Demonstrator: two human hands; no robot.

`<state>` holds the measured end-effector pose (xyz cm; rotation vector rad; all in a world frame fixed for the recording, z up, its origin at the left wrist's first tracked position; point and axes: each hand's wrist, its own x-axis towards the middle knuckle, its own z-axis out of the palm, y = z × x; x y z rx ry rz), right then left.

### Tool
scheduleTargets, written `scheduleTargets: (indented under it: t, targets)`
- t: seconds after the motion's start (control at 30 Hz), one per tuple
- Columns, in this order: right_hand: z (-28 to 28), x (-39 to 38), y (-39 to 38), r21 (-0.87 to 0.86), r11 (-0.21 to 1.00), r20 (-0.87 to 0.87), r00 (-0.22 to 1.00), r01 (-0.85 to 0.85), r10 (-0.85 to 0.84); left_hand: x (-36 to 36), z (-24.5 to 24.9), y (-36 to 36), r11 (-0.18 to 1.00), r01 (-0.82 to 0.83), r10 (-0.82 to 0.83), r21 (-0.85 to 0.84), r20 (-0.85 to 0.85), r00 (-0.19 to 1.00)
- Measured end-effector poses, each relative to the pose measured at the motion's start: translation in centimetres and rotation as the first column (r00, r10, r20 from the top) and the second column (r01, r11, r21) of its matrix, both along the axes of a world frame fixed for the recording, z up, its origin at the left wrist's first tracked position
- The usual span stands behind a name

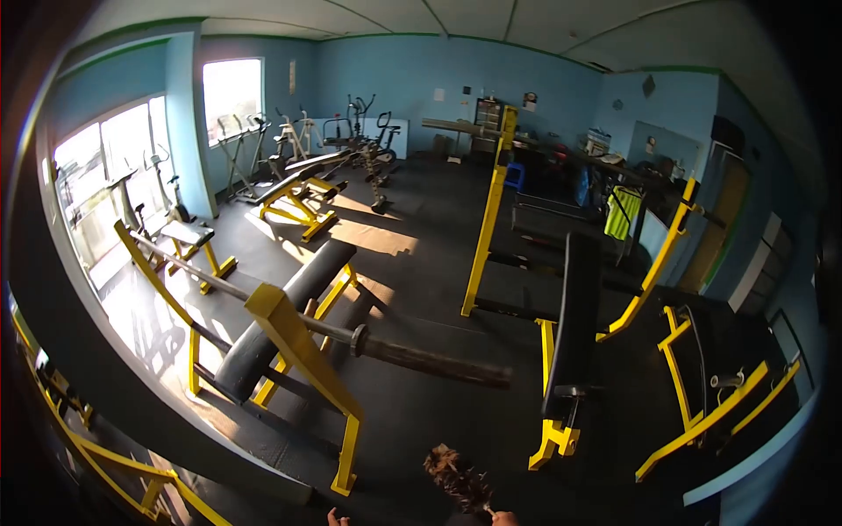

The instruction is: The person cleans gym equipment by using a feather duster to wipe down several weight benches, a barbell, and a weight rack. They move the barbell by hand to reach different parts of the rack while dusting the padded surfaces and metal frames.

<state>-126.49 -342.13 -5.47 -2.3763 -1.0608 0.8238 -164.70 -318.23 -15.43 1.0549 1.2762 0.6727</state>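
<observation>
A brown feather duster (456, 478) stands up at the bottom of the head view, its fluffy head tilted to the left. My right hand (504, 519) is closed around its handle, cut off by the lower edge. Further left, only the fingertips of my left hand (338, 518) show; they look loosely apart with nothing between them. Nearest above the hands is a yellow-framed weight bench (285, 324) with a black pad. A long metal barbell (338, 326) rests across its uprights, its thick sleeve (438, 361) pointing towards the right.
Another black bench (572, 324) with a yellow rack (485, 241) stands at the right. A low yellow frame (702, 430) sits beyond it. Exercise machines (360, 131) line the back. A pale ledge (254, 469) curves along the left. Dark flooring (421, 298) runs between the equipment.
</observation>
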Motion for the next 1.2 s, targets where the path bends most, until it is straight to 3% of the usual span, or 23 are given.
scheduleTargets:
  t: [0.03,0.1,0.13,0.2,0.23,0.27,0.33,0.37,0.4,0.47,0.5,0.57,0.63,0.73,0.77,0.87,0.93,0.97,1.03,1.07,1.1,1.17,1.2]
  targets:
    - [-0.3,-0.1,-1.0,0.024,0.999,-0.018,0.999,0.042,-0.042,0.9,1.3,1.0,0.999,0.034,-0.034,0.017,-0.018,0.999]
    - [-1.1,-0.5,-3.0,0.064,0.991,-0.059,0.992,0.115,-0.111,2.6,3.7,2.2,0.81,0.239,-0.032,0.535,-0.367,0.93]
    - [-1.4,-0.4,-3.4,0.087,0.985,-0.078,0.987,0.148,-0.141,3.2,4.1,3.5,0.794,0.268,-0.047,0.546,-0.383,0.923]
    - [-1.4,0.6,-4.2,0.13,0.969,-0.113,0.974,0.208,-0.194,5.2,3.6,6.0,0.946,0.274,-0.199,0.175,-0.357,0.913]
    - [-1.6,1.7,-4.4,0.152,0.96,-0.125,0.968,0.236,-0.218,8.0,5.5,4.5,0.862,0.217,-0.168,0.458,-0.145,0.975]
    - [-1.8,3.0,-4.7,0.172,0.949,-0.135,0.961,0.263,-0.242,10.3,5.4,5.0,0.85,0.236,-0.184,0.471,-0.153,0.971]
    - [-1.7,6.9,-6.2,0.205,0.927,-0.141,0.947,0.313,-0.288,15.8,4.3,5.6,0.943,0.135,-0.211,0.304,0.233,0.949]
    - [-1.7,9.2,-7.0,0.221,0.916,-0.141,0.94,0.336,-0.311,17.9,4.0,4.8,0.897,0.257,-0.258,0.359,-0.045,0.965]
    - [-1.7,11.6,-8.2,0.232,0.905,-0.141,0.933,0.357,-0.332,20.9,5.0,3.8,0.892,0.269,-0.273,0.364,-0.042,0.961]
    - [-2.3,16.3,-10.6,0.25,0.886,-0.144,0.919,0.392,-0.366,26.6,6.3,2.1,0.92,0.363,-0.337,0.149,-0.178,0.925]
    - [-2.9,18.7,-11.4,0.265,0.874,-0.146,0.913,0.407,-0.381,30.2,5.5,2.3,0.867,0.454,-0.451,0.203,-0.066,0.89]
    - [-4.2,23.1,-12.2,0.296,0.85,-0.158,0.9,0.436,-0.406,35.6,6.2,0.6,0.806,0.492,-0.489,0.329,-0.099,0.867]
    - [-4.9,26.6,-12.2,0.327,0.823,-0.176,0.886,0.464,-0.429,41.9,6.3,1.2,0.81,0.556,-0.561,0.184,-0.027,0.827]
    - [-6.7,30.9,-11.8,0.362,0.784,-0.206,0.864,0.504,-0.46,49.8,7.3,1.9,0.655,0.687,-0.67,0.315,-0.18,0.72]
    - [-9.7,32.6,-11.8,0.369,0.773,-0.212,0.857,0.516,-0.471,52.1,8.3,2.7,0.649,0.692,-0.674,0.317,-0.183,0.716]
    - [-6.9,36.9,-10.0,0.403,0.784,-0.152,0.879,0.472,-0.451,57.9,11.0,4.9,0.741,0.652,-0.659,0.158,-0.013,0.752]
    - [-4.0,38.9,-6.2,0.436,0.798,-0.099,0.903,0.417,-0.418,59.7,12.9,6.6,0.658,0.75,-0.645,0.067,-0.463,0.608]
    - [-3.0,39.1,-4.4,0.443,0.809,-0.074,0.915,0.386,-0.397,60.1,13.2,7.3,0.598,0.779,-0.605,0.188,-0.531,0.593]
    - [-2.8,39.1,-0.6,0.577,0.674,-0.09,0.856,0.461,-0.509,60.9,13.2,9.6,0.573,0.783,-0.58,0.243,-0.555,0.597]
    - [0.6,39.7,0.8,0.47,0.76,-0.092,0.881,0.449,-0.464,61.4,12.5,11.0,0.527,0.79,-0.558,0.313,-0.573,0.6]
    - [0.5,39.9,2.6,0.395,0.807,-0.045,0.887,0.438,-0.46,61.8,11.8,12.4,0.665,0.719,-0.548,0.203,-0.52,0.654]
    - [2.0,40.7,6.1,0.138,0.852,-0.191,0.858,0.505,-0.478,62.6,8.6,15.7,0.877,0.481,-0.424,0.021,-0.439,0.792]
    - [-0.7,40.2,7.7,0.306,0.807,-0.263,0.86,0.504,-0.437,62.4,5.9,16.7,0.948,0.315,-0.306,-0.05,-0.422,0.853]
